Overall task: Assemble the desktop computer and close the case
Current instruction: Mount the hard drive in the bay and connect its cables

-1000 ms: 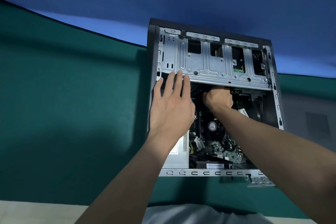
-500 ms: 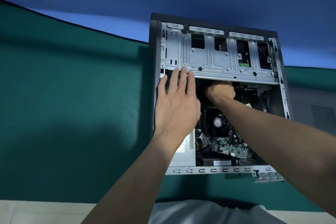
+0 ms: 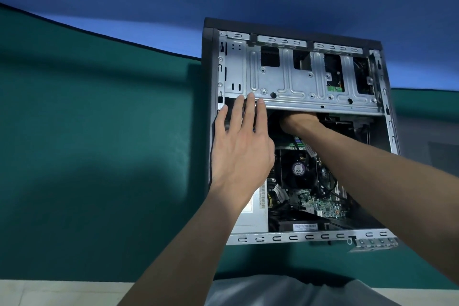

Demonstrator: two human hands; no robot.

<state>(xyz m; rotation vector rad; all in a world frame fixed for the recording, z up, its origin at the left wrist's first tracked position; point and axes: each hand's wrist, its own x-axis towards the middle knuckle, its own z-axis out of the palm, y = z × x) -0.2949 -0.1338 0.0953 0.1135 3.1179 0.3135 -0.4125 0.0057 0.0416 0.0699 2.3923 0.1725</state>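
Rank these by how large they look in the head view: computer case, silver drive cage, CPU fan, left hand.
Largest first:
computer case
silver drive cage
left hand
CPU fan
The left hand is nearer the camera than the fan, so that pair is unsure.

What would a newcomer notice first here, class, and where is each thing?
The open computer case lies on the green cloth, right of centre, its innards bare. The left hand lies flat, straight fingertips touching the lower edge of the silver drive cage. The right hand reaches under that cage, fingers hidden, above the black fan.
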